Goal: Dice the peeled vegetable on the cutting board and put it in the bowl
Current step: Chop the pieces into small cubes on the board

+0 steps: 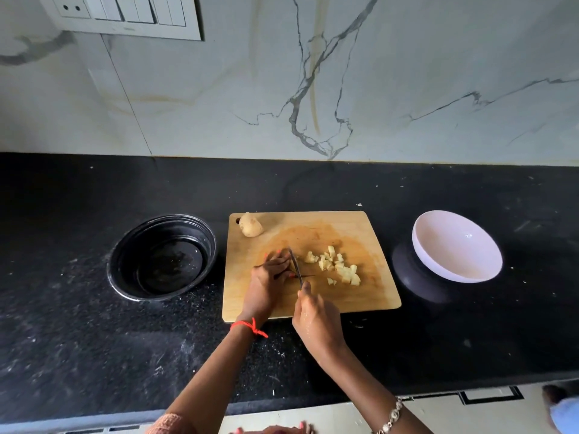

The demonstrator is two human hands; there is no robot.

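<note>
A wooden cutting board point(369, 296) lies on the black counter. A pile of yellow vegetable dice point(340, 266) sits at its middle right. A larger peeled chunk point(250, 225) rests at the board's back left corner. My left hand point(269, 277) curls down over a piece on the board; that piece is hidden beneath my fingers. My right hand point(316, 321) grips the handle of a knife point(296, 266), whose thin blade stands right beside my left fingertips. A white bowl point(454, 245) stands tilted to the right of the board.
A black round bowl point(163, 256) sits left of the board, holding nothing. The white bowl leans on a dark round object point(410, 277). A marble wall with a switch panel point(125, 14) rises behind. The counter's front edge runs along the bottom.
</note>
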